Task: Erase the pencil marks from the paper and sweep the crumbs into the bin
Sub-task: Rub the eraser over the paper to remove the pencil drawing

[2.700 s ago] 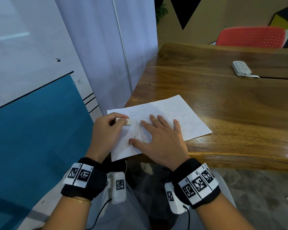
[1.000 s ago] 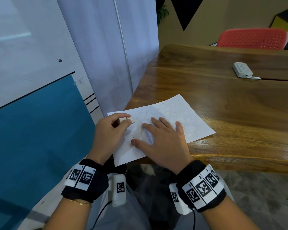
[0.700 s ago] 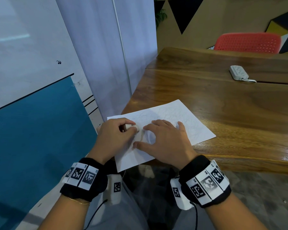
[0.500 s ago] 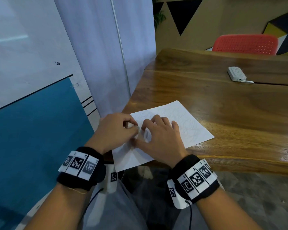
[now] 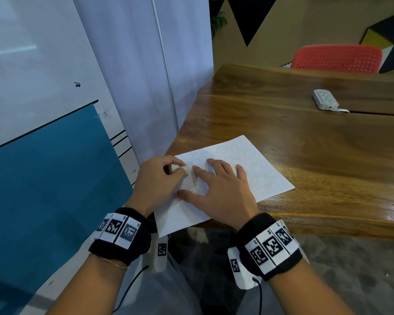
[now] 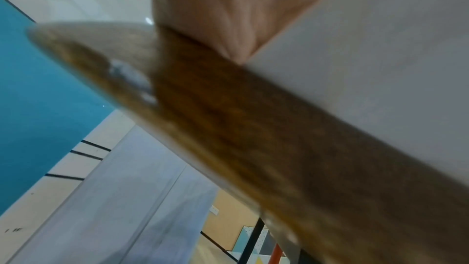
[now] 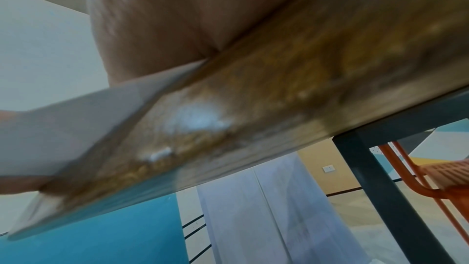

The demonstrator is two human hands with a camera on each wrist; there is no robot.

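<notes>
Since the earlier views, both hands have come closer together near the left edge of the sheet, so the rubbing seems to continue on the same small spot. Nearest to me, the right hand [image 5: 218,192] lies flat, fingers straight and a little spread, pressing the white sheet of paper [image 5: 255,171] against the brown wooden table [image 5: 305,160]. Beside it, almost touching, the left hand [image 5: 157,180] pinches a small white eraser [image 5: 176,167] between thumb and curled fingers, on the paper. The paper's near corner hangs over the table edge. Faint grey pencil scribbles [image 5: 257,176] cover the far half, so I judge much erasing remains. No bin is visible. Further away lies a white power strip [image 5: 325,101], then a red plastic chair [image 5: 336,57].
</notes>
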